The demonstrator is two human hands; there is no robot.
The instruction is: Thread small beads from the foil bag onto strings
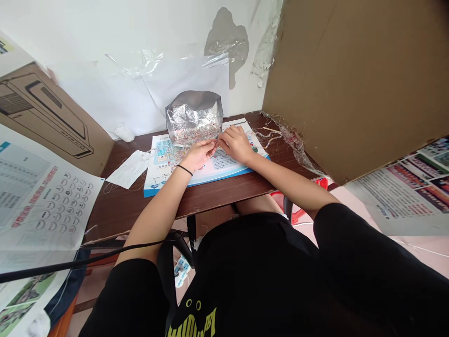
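Note:
My left hand (201, 154), with a black band at the wrist, is closed in a pinch over the printed sheet. My right hand (235, 144) meets it, palm down, with its fingers curled and the fingertips close to the left ones. Whatever lies between the fingertips is too small to make out. Right behind the hands stands a grey bag (194, 117) with a shiny clear front, partly filled with many tiny pink and pale beads (194, 134). Under both hands lies a blue-edged printed booklet or board (164, 174).
A white paper slip (129, 169) lies left on the brown table (224, 193). On the right are bead strings (272, 140) and crumpled clear plastic (298, 149). Cardboard panels (351, 93) stand on both sides, a white wall behind. A black cable (87, 259) crosses the lower left.

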